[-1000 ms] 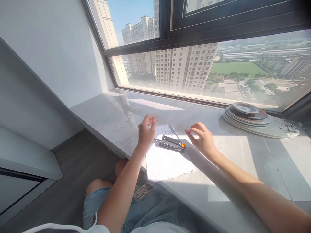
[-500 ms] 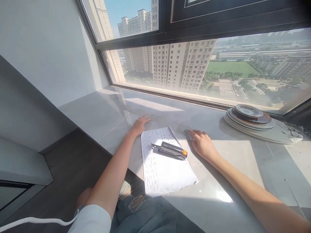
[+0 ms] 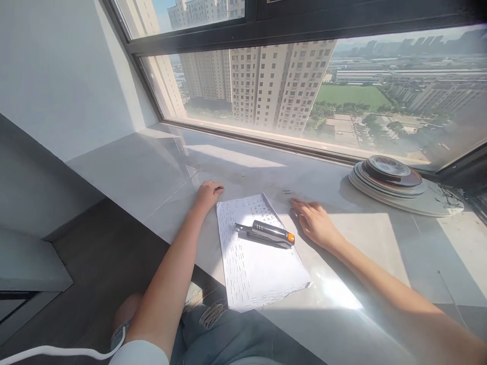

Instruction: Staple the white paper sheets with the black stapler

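A black stapler (image 3: 272, 233) with a silver front and an orange end lies across a stack of white paper (image 3: 262, 271), whose sheets carry rows of short dark marks. Just beyond the paper's far left corner, my left hand (image 3: 208, 196) rests on the counter with fingers curled in. A dark patch shows between its thumb and fingers; whether it is an object or shadow I cannot make out. To the right of the paper, my right hand (image 3: 315, 223) lies with fingers stretched out and holds nothing. Slightly ahead of its fingertips is a small strip of staples (image 3: 287, 191), apart from the hand.
Stacked plates (image 3: 391, 175) sit on a large oval platter (image 3: 445, 200) at the right by the window. The grey counter (image 3: 160, 157) runs along the glass, its front edge above my knees. A white cable (image 3: 57, 351) crosses at lower left.
My right hand has let go of the staple strip, which now lies in front of its fingertips. The fingers of my left hand, stretched out before, have curled in. The view has tilted down slightly.
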Demonstrator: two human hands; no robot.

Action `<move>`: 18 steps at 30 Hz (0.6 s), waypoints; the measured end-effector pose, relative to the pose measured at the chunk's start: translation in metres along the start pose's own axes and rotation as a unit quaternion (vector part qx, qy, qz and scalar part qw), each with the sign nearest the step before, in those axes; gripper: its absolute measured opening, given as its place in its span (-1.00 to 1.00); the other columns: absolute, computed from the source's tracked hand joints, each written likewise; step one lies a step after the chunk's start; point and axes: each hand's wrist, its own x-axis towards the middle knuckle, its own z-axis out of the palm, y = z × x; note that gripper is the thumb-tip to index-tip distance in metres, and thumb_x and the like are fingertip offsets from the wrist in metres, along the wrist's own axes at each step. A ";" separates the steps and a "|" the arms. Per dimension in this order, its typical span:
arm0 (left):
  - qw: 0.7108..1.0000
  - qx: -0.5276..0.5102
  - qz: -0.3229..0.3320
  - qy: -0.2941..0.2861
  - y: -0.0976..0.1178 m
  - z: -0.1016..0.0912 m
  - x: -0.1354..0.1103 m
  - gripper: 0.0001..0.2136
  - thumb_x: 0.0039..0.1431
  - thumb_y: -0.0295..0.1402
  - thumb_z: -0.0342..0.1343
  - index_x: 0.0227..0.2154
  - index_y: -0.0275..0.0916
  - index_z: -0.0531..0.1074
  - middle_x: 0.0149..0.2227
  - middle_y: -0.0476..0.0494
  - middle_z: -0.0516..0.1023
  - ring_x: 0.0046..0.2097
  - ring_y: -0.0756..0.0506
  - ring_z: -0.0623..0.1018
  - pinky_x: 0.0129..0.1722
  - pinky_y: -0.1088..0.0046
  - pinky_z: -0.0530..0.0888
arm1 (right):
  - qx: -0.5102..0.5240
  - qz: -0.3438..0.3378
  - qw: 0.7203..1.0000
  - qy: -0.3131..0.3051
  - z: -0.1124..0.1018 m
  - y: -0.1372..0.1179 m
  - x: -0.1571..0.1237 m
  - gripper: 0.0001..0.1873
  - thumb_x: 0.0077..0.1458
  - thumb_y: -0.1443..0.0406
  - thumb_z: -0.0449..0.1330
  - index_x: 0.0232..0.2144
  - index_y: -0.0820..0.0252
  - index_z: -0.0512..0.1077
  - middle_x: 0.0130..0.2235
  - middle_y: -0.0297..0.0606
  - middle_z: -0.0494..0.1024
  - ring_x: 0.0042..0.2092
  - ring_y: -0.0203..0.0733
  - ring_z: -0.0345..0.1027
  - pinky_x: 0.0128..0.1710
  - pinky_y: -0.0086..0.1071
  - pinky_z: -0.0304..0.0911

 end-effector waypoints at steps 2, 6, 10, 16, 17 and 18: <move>1.000 -0.004 -0.025 0.009 0.000 0.001 -0.001 -0.82 0.24 -0.42 0.19 -0.17 -0.17 0.67 -0.16 -0.22 0.64 -0.09 -0.24 0.56 0.02 0.21 0.48 | 0.013 0.010 1.000 0.010 -0.004 -0.002 0.000 -0.65 0.22 0.40 0.02 -0.01 0.14 0.47 0.22 -0.13 0.50 0.02 0.09 0.37 0.00 -0.04 0.34; 0.998 0.004 -0.062 0.026 -0.002 0.004 -0.003 -0.80 0.26 -0.39 0.17 -0.14 -0.18 0.66 -0.19 -0.23 0.60 -0.07 -0.24 0.54 -0.04 0.23 0.48 | 0.081 0.031 0.991 0.099 -0.021 -0.021 0.000 -0.80 0.30 0.32 0.06 -0.13 0.09 0.47 0.11 -0.10 0.53 0.01 0.07 0.40 -0.01 -0.03 0.35; 0.995 -0.006 -0.092 0.034 -0.002 0.003 -0.004 -0.77 0.30 -0.36 0.10 -0.12 -0.21 0.65 -0.17 -0.24 0.58 -0.07 -0.22 0.53 -0.02 0.26 0.47 | 0.203 0.003 0.967 0.155 -0.037 -0.056 -0.007 -0.84 0.36 0.27 0.07 -0.07 0.06 0.43 0.03 -0.08 0.52 0.02 0.05 0.41 0.00 -0.03 0.37; 0.988 -0.072 -0.088 0.100 0.012 -0.005 -0.004 -0.80 0.35 -0.38 0.08 -0.18 -0.25 0.62 -0.13 -0.24 0.51 -0.17 -0.15 0.51 -0.04 0.29 0.48 | 0.203 -0.136 0.968 -0.063 -0.033 -0.087 -0.020 -0.26 0.29 0.15 0.24 0.40 0.11 0.09 0.19 0.04 0.44 0.15 0.14 0.38 0.10 -0.01 0.41; 0.987 -0.081 -0.079 0.112 0.016 -0.006 -0.005 -0.80 0.35 -0.38 0.07 -0.18 -0.25 0.61 -0.11 -0.25 0.50 -0.16 -0.15 0.51 -0.03 0.28 0.48 | 0.194 -0.126 0.970 -0.072 -0.031 -0.087 -0.020 -0.28 0.31 0.17 0.22 0.40 0.10 0.08 0.14 0.03 0.48 0.09 0.11 0.42 0.05 -0.03 0.43; 0.987 -0.087 -0.066 0.121 0.022 -0.006 -0.005 -0.80 0.36 -0.38 0.06 -0.17 -0.24 0.60 -0.10 -0.25 0.50 -0.13 -0.15 0.51 -0.02 0.28 0.47 | 0.193 -0.113 0.972 -0.076 -0.028 -0.087 -0.020 -0.33 0.33 0.20 0.19 0.39 0.09 0.10 0.06 0.01 0.51 0.02 0.07 0.45 -0.02 -0.07 0.45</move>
